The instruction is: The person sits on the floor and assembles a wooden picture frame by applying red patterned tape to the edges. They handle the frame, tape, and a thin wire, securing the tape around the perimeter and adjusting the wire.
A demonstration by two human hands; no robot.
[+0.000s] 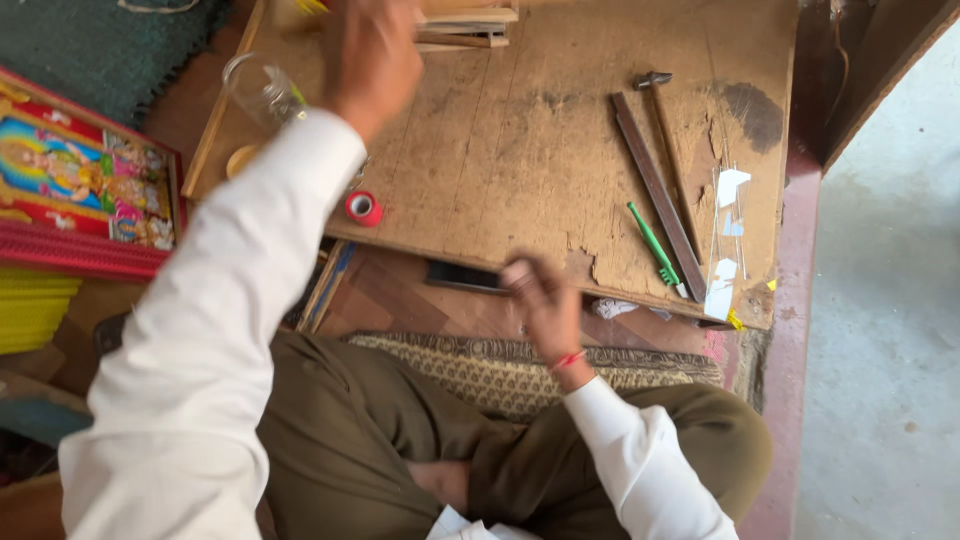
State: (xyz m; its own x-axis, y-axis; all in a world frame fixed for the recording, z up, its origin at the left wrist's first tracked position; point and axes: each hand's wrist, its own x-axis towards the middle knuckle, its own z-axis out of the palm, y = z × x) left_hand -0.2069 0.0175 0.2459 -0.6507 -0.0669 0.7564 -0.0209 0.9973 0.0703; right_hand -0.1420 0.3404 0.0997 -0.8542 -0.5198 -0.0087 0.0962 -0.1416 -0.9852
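Framed picture (85,180): bright, red-bordered, at the far left edge beside the counter, above a stack of yellow strips (30,310).
Glass jar (258,90): clear, lying tilted on the counter's left part, just left of the raised white sleeve.
Left hand (372,50): blurred, stretched out over the far side of the counter, at the wooden sticks (465,28) stacked there; whether its fingers close on a stick cannot be told.
Red tape roll (363,208): small, lying flat near the counter's near edge, apart from both hands.
Counter (520,150): a worn, scuffed wooden board, low before the seated person's crossed legs.
Right hand (540,300): at the counter's near edge, fingers curled narrowly round the end of a dark flat bar (462,276) that runs leftwards along that edge.
Long dark strip (658,195): lying slantwise on the right part of the counter, with a hammer (662,120) just beside it.
Green-handled tool (655,250): lying left of the strip's lower end.
Clear packet (727,240): with white pieces, at the right edge.
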